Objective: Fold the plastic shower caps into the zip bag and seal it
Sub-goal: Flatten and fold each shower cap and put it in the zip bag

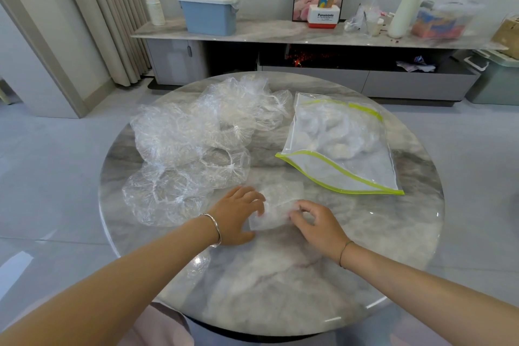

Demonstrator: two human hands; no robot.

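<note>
Left hand grips with curled fingers and right hand pinches one shower cap mid-fold, so next it probably slides into the gaping zip bag at 1 o'clock.

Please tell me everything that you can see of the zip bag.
The zip bag is clear plastic with yellow-green strips at both ends. It lies flat on the marble table, right side, near mouth gaping open, crumpled clear shower caps inside. The left hand and right hand do not touch it.
</note>
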